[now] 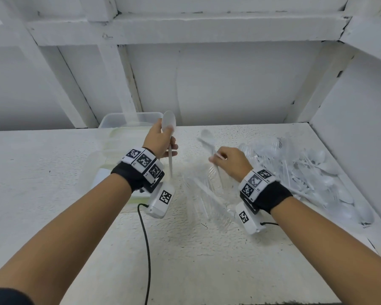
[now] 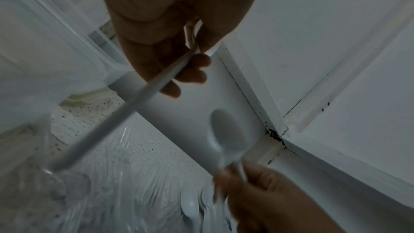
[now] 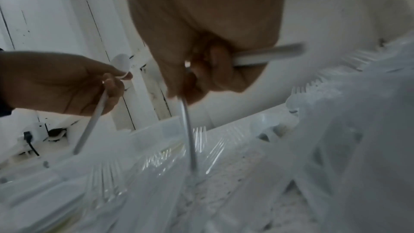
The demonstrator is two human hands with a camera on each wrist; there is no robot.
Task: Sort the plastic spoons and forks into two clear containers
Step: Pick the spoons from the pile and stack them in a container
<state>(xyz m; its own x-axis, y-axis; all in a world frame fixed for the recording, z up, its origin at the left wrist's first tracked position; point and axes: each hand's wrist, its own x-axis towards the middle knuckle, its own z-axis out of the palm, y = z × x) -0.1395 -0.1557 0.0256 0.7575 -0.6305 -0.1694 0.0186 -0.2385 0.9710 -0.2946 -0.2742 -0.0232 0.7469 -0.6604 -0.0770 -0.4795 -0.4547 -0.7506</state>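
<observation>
A clear container (image 1: 128,119) sits left, the cutlery heap (image 1: 312,170) right.

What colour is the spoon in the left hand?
White, slightly translucent plastic spoon, gripped by the left hand; clearest in the head view.

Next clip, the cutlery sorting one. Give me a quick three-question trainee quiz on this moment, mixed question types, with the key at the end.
1. True or false: the left hand holds a white spoon with its bowl pointing up.
2. Multiple choice: the unsorted heap of cutlery lies (A) on the person's right, (B) on the person's left, (C) inside the container at the back.
3. Fill in: the right hand grips a second ____ by its handle.

Key: 1 true; 2 A; 3 spoon.
</observation>
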